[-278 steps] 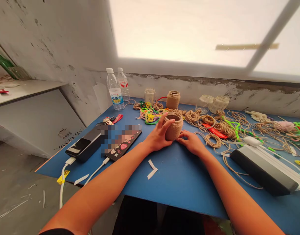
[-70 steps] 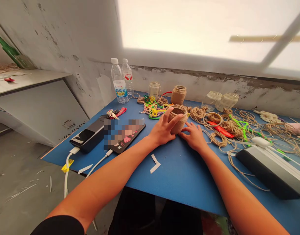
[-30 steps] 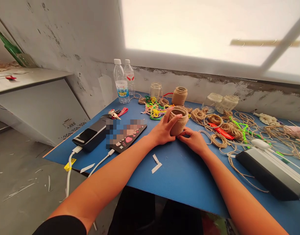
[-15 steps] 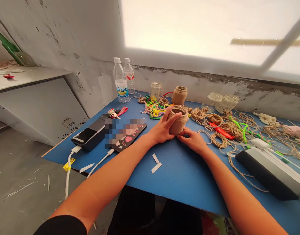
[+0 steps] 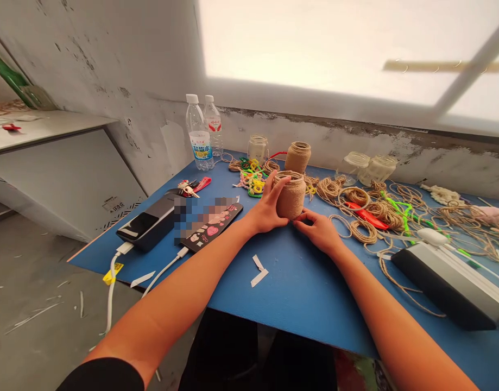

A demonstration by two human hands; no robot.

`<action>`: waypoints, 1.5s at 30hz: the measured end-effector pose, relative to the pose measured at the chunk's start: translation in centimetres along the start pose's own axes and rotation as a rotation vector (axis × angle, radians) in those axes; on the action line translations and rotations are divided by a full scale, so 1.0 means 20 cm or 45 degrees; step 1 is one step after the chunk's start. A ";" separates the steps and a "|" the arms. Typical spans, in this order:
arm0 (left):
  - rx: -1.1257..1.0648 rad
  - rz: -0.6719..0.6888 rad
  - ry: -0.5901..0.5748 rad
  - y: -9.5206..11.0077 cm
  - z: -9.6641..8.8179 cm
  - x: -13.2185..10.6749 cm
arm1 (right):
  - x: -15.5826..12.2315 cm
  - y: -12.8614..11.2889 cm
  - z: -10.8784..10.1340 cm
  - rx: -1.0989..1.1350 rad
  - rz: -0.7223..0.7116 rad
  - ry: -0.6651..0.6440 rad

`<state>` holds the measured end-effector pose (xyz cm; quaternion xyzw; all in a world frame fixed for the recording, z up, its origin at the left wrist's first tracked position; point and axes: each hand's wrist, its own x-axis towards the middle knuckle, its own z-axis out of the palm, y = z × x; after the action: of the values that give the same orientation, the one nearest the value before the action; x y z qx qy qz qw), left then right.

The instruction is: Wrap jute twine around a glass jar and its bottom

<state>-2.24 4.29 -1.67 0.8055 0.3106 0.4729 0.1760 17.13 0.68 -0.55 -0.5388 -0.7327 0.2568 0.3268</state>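
Note:
A glass jar wrapped in brown twine (image 5: 292, 198) stands nearly upright on the blue table, its mouth facing up. My left hand (image 5: 264, 210) grips it from the left, thumb low near the base and fingers around the upper side. Low at the jar's right side is my right hand (image 5: 319, 232), fingers drawn together at the base. What the right fingertips pinch, if anything, is too small to make out. Just behind stands a second twine-wrapped jar (image 5: 298, 157).
Coils of twine (image 5: 363, 232), a red tool (image 5: 367, 216) and bare glass jars (image 5: 377, 171) lie to the right. Left are a power bank (image 5: 145, 222), a phone (image 5: 212, 228), keys (image 5: 188, 188) and plastic bottles (image 5: 200, 144). A grey-black box (image 5: 444, 288) sits front right.
The jar has straightened from a tilt toward me and shifted slightly left, with my left hand still on it. My right hand stays by its base. The view has shifted a little.

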 end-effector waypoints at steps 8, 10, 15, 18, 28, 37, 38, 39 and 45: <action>0.001 -0.071 0.022 0.00 0.00 0.00 | 0.02 0.01 0.01 0.028 0.041 0.028; -0.005 -0.094 0.040 0.00 0.00 0.01 | 0.02 0.02 0.01 0.035 0.051 0.030; -0.016 -0.117 0.042 -0.01 0.00 0.01 | 0.03 0.02 0.01 0.023 0.072 0.048; -0.006 -0.107 0.045 -0.01 0.00 0.01 | 0.02 0.02 0.01 0.012 0.079 0.048; -0.001 -0.090 0.062 -0.02 0.01 0.01 | 0.02 0.02 0.02 0.013 0.064 0.114; 0.028 -0.128 0.068 0.00 0.01 -0.01 | 0.03 0.03 0.02 0.055 0.060 0.160; 0.028 -0.118 0.055 0.00 0.01 -0.02 | 0.03 0.03 0.02 0.057 0.060 0.159; 0.029 -0.106 0.039 0.00 0.02 -0.02 | 0.02 0.03 0.02 0.059 0.061 0.158; 0.061 -0.072 0.057 0.00 0.04 -0.02 | 0.02 0.03 0.01 0.047 0.077 0.138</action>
<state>-1.72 4.01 -2.37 0.7897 0.3483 0.4780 0.1627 17.23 1.27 -1.01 -0.5675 -0.6926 0.2506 0.3681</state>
